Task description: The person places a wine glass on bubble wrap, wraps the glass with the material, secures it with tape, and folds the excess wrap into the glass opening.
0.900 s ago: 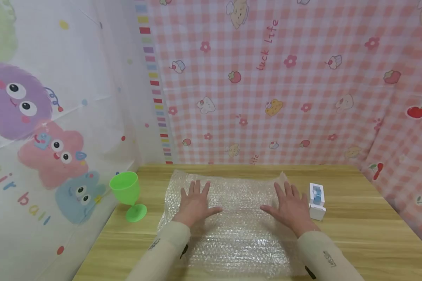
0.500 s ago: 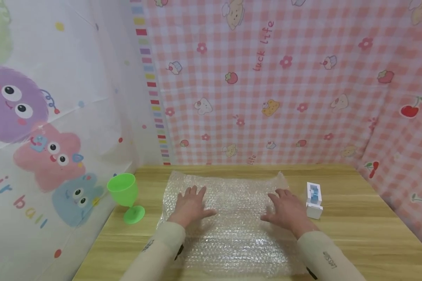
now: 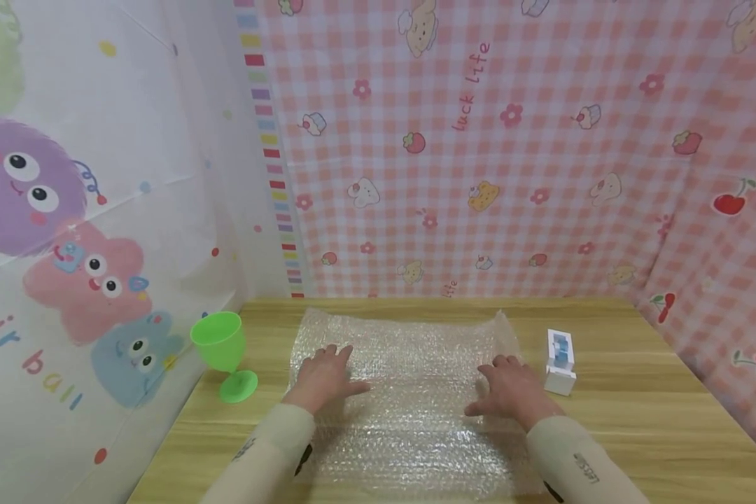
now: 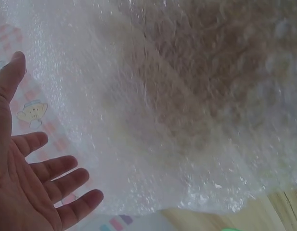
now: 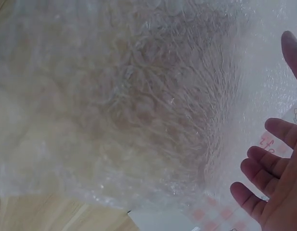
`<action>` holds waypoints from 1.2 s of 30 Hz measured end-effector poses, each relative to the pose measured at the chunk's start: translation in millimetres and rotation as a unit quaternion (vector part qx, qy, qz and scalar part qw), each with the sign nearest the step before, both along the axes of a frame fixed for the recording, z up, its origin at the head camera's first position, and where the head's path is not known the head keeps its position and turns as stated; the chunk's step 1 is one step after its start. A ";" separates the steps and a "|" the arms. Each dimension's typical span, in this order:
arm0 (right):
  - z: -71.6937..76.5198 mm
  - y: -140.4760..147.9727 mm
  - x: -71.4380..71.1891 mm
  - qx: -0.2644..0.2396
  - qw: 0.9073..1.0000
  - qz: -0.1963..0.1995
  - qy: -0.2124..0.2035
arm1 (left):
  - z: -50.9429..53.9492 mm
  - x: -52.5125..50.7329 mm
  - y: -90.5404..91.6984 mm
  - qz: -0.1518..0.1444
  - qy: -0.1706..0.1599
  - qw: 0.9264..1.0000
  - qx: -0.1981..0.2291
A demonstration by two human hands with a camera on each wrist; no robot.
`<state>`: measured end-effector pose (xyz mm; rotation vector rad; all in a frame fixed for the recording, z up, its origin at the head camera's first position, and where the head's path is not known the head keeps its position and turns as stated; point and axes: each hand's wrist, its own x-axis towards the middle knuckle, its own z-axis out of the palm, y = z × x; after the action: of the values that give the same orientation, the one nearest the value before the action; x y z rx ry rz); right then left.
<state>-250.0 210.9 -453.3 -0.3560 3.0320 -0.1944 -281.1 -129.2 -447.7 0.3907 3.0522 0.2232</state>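
A sheet of clear bubble wrap (image 3: 416, 406) lies spread over the middle of the wooden table, its far right corner raised a little. My left hand (image 3: 321, 379) is over its left part, fingers relaxed and thumb stretched inward. Over the right part is my right hand (image 3: 509, 392), with loosely bent fingers and the thumb apart. In the left wrist view, bubble wrap (image 4: 138, 120) fills much of the picture beside the open palm of the left hand (image 4: 23, 183). The right wrist view likewise shows the right hand (image 5: 283, 187) holding nothing. Whether the fingertips touch the sheet I cannot tell.
A green plastic goblet (image 3: 217, 343) stands left of the bubble wrap. To the right is a small white block-like holder (image 3: 561, 378) with a light-blue piece in it. Patterned cloths (image 3: 453, 161) hang behind the table (image 3: 636, 434) and at both sides.
Both hands have drawn back toward the near side, the left one also slightly outward. Their fingers, spread wide earlier, are now more relaxed. The bubble wrap stays in place.
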 end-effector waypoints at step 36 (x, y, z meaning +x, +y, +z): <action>-24.9 10.5 4.0 -0.059 0.995 -0.038 -0.067 | 0.2 27.0 -105.2 0.064 -0.002 0.989 0.134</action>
<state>-245.9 221.4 -478.2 -0.2245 2.9098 -0.3882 -254.0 -234.4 -447.6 0.2037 3.0507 0.6430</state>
